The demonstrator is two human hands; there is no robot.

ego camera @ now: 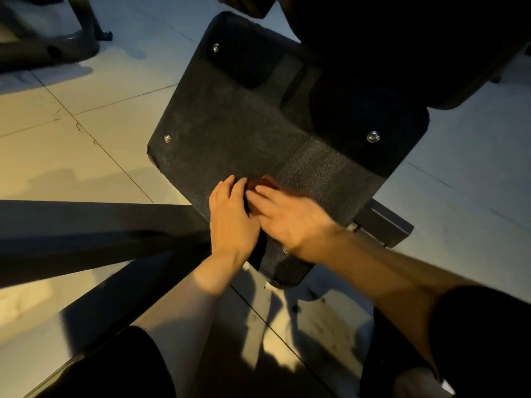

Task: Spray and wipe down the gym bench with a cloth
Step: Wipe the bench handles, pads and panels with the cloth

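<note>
The gym bench shows as a black, rough-textured flat panel point(244, 133) with three shiny bolts, and a dark padded part point(402, 53) rises over its far right. Both my hands lie side by side on the panel's near edge. A reddish cloth point(265, 181) peeks out just beyond the fingertips, mostly hidden under them. My left hand point(230, 216) rests flat with its fingers pointing away from me. My right hand point(290, 219), blurred, presses on the cloth with straight fingers that touch the left hand. No spray bottle is in view.
Dark steel frame beams point(86, 225) run from the left under the panel's near corner. Another machine's base point(43, 41) stands at the far left on the pale tiled floor point(71, 156). A bracket point(385, 225) juts out at the panel's right. My knees fill the bottom.
</note>
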